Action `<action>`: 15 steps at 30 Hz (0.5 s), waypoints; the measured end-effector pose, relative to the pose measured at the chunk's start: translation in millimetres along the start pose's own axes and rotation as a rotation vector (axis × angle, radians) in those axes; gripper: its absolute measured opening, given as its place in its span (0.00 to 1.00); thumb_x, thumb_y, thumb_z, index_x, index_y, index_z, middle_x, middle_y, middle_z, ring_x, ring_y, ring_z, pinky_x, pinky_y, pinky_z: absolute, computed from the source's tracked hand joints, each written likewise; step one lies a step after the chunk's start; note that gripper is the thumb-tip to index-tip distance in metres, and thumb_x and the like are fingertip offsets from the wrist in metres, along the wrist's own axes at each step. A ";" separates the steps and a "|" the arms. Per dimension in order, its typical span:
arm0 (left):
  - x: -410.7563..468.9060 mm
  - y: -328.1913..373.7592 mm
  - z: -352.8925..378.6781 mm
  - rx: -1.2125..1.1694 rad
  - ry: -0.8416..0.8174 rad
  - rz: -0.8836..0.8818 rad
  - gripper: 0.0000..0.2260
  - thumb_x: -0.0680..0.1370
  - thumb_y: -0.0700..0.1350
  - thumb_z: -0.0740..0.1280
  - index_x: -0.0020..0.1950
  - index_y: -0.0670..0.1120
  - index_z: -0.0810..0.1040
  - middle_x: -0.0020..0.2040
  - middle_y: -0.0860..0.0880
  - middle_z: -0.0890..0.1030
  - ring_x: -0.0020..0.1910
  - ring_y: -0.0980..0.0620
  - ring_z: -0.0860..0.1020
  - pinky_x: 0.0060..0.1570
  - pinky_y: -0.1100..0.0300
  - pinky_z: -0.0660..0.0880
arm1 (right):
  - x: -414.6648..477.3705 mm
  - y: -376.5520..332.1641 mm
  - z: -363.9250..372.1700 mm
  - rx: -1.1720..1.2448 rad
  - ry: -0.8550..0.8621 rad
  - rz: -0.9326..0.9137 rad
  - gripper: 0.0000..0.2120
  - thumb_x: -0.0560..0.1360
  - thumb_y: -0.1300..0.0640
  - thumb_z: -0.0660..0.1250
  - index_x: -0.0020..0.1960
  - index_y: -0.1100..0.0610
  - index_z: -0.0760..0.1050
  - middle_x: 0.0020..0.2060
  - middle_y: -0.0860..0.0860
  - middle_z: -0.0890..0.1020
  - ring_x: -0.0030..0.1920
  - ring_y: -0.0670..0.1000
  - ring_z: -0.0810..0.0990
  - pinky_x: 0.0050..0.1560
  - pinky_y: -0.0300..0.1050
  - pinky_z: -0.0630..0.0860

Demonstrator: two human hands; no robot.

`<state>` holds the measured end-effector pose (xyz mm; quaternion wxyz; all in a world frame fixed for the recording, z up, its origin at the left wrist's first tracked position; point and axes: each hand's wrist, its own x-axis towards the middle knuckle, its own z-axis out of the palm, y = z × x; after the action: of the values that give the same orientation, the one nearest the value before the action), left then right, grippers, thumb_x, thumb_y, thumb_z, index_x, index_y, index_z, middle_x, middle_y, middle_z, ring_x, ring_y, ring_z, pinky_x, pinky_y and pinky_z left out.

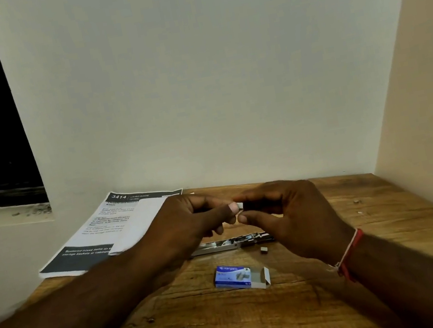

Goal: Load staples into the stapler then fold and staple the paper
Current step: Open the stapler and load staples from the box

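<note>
Desk [238, 327] bare at 6 o'clock of staple box [233, 276]; stapler [218, 246] blocks 12, paper [92, 237] 10, wall [415, 100] 3.

Staples [239, 206] above open stapler [232, 243], beside paper [92, 237]

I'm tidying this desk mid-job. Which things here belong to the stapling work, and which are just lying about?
Job: staple strip pinched between left hand and right hand; open stapler; staple box; paper.
Lying about: loose staple piece beside the stapler; small bits on the table, right side.
</note>
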<state>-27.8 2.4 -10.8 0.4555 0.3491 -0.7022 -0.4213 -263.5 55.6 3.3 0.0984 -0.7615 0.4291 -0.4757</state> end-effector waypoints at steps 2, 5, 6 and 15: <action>-1.1 0.5 2.4 -0.012 -0.024 0.017 0.09 0.80 0.57 0.79 0.52 0.54 0.94 0.47 0.50 0.92 0.40 0.60 0.83 0.45 0.61 0.80 | -0.1 0.3 -0.6 -0.013 0.007 -0.006 0.13 0.78 0.57 0.80 0.58 0.42 0.90 0.45 0.35 0.90 0.48 0.36 0.89 0.48 0.27 0.81; -2.3 3.3 3.6 0.005 -0.015 0.031 0.07 0.81 0.57 0.79 0.51 0.56 0.94 0.47 0.51 0.92 0.40 0.60 0.84 0.44 0.64 0.82 | 2.3 3.3 -3.0 -0.014 0.008 -0.037 0.12 0.78 0.56 0.80 0.56 0.40 0.90 0.45 0.31 0.90 0.47 0.37 0.89 0.47 0.27 0.80; -2.8 3.0 3.4 0.059 -0.008 0.049 0.07 0.81 0.57 0.79 0.50 0.57 0.94 0.46 0.53 0.92 0.40 0.61 0.85 0.44 0.67 0.81 | 4.5 7.1 -4.0 -0.001 0.019 -0.016 0.11 0.77 0.56 0.81 0.55 0.41 0.90 0.45 0.31 0.90 0.47 0.36 0.89 0.48 0.27 0.80; 5.6 -9.6 6.8 0.763 -0.171 0.196 0.20 0.79 0.64 0.78 0.71 0.69 0.82 0.56 0.73 0.84 0.60 0.74 0.78 0.54 0.70 0.77 | 12.3 70.1 -43.2 0.053 -0.213 0.362 0.08 0.75 0.58 0.84 0.53 0.50 0.93 0.44 0.38 0.92 0.45 0.33 0.87 0.43 0.24 0.77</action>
<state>-35.0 -4.4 -19.3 0.2712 0.3883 -0.8735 -0.1122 -335.5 14.7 -5.1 0.2469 -0.7153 0.5334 -0.3780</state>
